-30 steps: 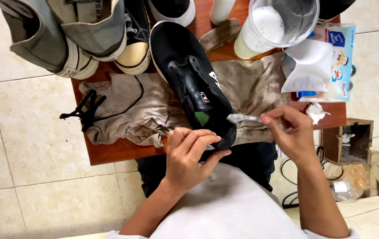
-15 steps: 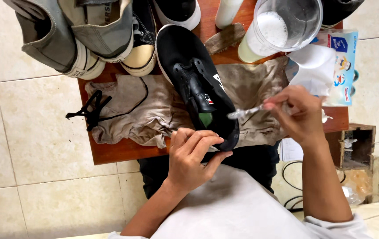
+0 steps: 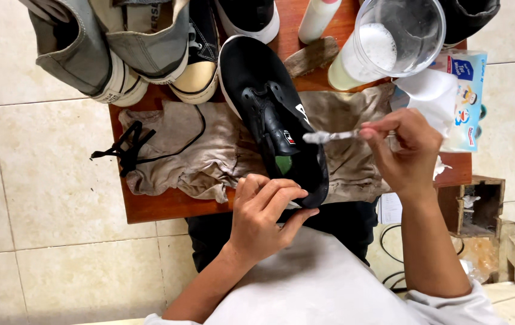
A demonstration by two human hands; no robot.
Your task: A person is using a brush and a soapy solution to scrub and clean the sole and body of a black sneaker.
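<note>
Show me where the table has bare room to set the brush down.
Little room. Free: the cloth between the black lace and black shoe, and the cloth right of the shoe under the brush. Back edge crowded: shoes, cup.

The far edge of the table (image 3: 149, 210) is packed: grey shoes (image 3: 89, 48) at far left, a clear cup (image 3: 399, 36) and a wipes packet (image 3: 465, 102) at far right. The black shoe (image 3: 275, 120) blocks the middle. Only the rumpled cloth (image 3: 179, 156) at left lies low, crossed by a black lace (image 3: 128, 150).
</note>
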